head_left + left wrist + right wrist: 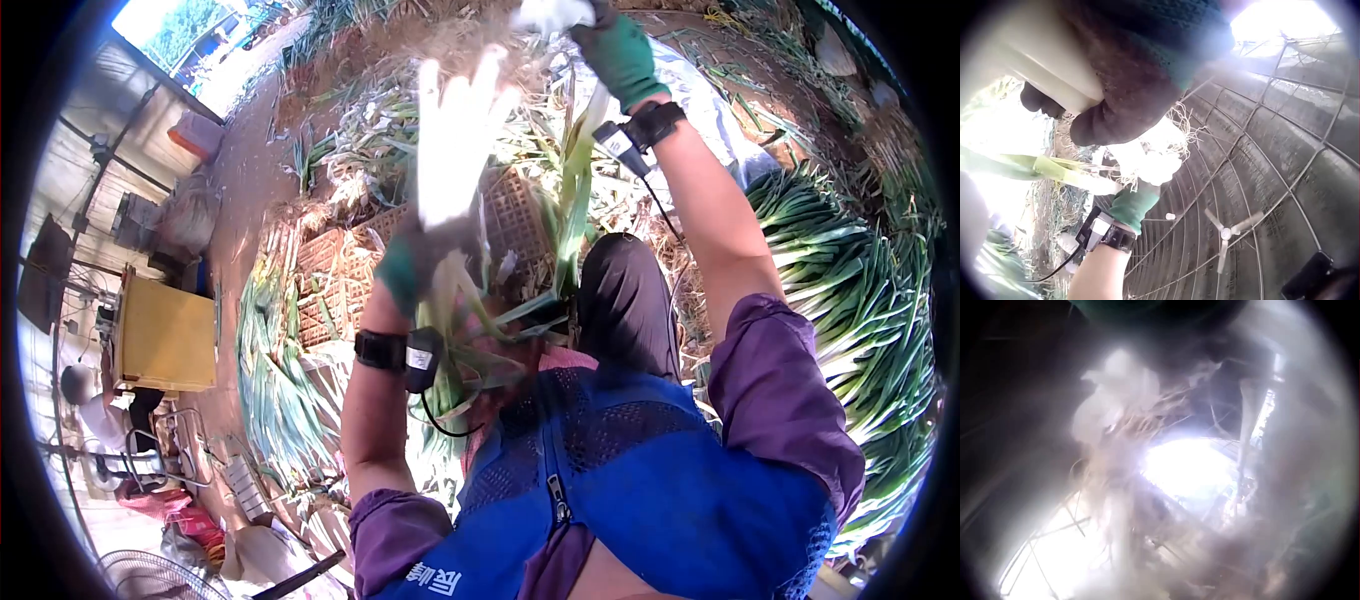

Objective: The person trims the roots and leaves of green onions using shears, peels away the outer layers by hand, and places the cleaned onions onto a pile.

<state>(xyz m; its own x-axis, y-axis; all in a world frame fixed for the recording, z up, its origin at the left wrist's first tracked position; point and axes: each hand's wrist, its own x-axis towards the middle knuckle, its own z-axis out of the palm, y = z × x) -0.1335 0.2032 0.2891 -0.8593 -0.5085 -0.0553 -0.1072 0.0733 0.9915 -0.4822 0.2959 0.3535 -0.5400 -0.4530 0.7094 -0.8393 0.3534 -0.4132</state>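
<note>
In the head view, my gloved left hand grips a bunch of leeks, their bright white shanks up and their green leaves hanging towards my lap. The left wrist view shows its dark-palmed glove curled round a pale shank. My right hand, in a green glove, is raised farther out at the top right and holds a white crumpled thing whose kind I cannot tell. Thin roots show close to that white thing in the left wrist view. Another leek slants below the right hand.
A brown lattice crate stands in front of my knees, with trimmed leaves strewn behind it. Leeks lie heaped at the right and at the left. At far left are a yellow panel, another person and a fan.
</note>
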